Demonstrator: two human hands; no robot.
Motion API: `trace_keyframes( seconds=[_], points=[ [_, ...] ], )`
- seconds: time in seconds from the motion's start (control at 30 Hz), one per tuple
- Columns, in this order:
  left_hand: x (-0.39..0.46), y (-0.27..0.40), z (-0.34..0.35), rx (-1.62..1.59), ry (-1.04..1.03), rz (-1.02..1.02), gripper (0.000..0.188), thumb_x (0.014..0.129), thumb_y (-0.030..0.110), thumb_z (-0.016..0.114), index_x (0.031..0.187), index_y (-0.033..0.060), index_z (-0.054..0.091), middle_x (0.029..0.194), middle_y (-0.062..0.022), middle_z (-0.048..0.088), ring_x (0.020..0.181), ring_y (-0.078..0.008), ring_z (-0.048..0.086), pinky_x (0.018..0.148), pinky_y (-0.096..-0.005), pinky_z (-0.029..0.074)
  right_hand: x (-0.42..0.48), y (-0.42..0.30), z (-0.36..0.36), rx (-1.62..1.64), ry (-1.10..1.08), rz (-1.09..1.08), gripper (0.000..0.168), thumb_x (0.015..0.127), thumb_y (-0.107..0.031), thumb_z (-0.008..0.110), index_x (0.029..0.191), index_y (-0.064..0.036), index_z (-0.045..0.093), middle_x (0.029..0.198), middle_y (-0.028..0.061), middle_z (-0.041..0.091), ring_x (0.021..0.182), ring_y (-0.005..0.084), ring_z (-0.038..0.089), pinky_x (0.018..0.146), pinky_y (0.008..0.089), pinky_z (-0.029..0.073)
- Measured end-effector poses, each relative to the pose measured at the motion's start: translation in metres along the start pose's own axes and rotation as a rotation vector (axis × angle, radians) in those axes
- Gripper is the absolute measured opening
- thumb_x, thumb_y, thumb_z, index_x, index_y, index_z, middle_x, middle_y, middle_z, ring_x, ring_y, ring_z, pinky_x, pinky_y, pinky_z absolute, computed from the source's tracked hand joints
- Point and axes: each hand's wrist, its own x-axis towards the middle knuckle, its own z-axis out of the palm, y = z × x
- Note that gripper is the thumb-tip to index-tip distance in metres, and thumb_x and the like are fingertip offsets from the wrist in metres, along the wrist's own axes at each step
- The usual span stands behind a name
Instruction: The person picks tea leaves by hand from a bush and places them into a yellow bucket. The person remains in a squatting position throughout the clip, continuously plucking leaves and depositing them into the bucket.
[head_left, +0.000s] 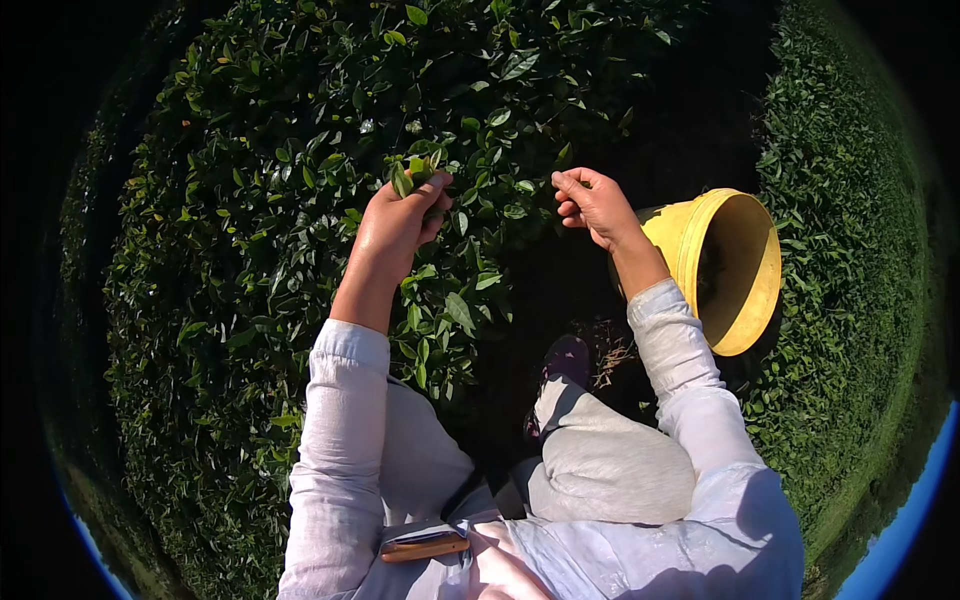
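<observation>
My left hand (405, 214) is above the bush, its thumb and fingers closed on a small bunch of green leaves (415, 174). Off to the right, my right hand (592, 202) is at the edge of the same leafy bush (300, 247). Its thumb and forefinger are pinched together and the other fingers are curled. Whether something small is between those fingertips is hard to make out. A yellow plastic bucket (679, 232) is just right of my right wrist, partly behind the forearm. Its mouth faces right in the view, and the inside is deep in shadow.
A second hedge row (847, 262) runs along the right, past a dark, shaded gap. My shoe (568, 360) is on the ground between the rows, near some dry twigs (611, 360). A flat object with a brown edge (424, 549) sticks out at my shirt front.
</observation>
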Motion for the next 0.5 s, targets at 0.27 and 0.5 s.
trace_keyframes(
  seconds=[0.27, 0.5],
  points=[
    [0.005, -0.001, -0.008, -0.013, -0.030, 0.008, 0.019, 0.089, 0.020, 0.055, 0.099, 0.0036, 0.059, 0.073, -0.0005, 0.053, 0.053, -0.0067, 0.041, 0.046, -0.0189, 0.031, 0.036, -0.065, 0.014, -0.173, 0.028, -0.350, 0.021, 0.091, -0.023, 0.052, 0.103, -0.008, 0.059, 0.065, -0.0027, 0.053, 0.046, 0.0017, 0.045, 0.039, 0.0161, 0.035],
    [0.004, 0.000, -0.003, -0.044, -0.064, 0.024, 0.019, 0.089, 0.018, 0.055, 0.100, 0.0034, 0.059, 0.073, -0.0008, 0.052, 0.053, -0.0067, 0.040, 0.046, -0.0192, 0.030, 0.075, -0.081, 0.044, -0.284, -0.204, -0.162, 0.023, 0.090, -0.020, 0.050, 0.106, -0.005, 0.055, 0.070, 0.0011, 0.057, 0.050, 0.0041, 0.048, 0.042, 0.0186, 0.037]
  ],
)
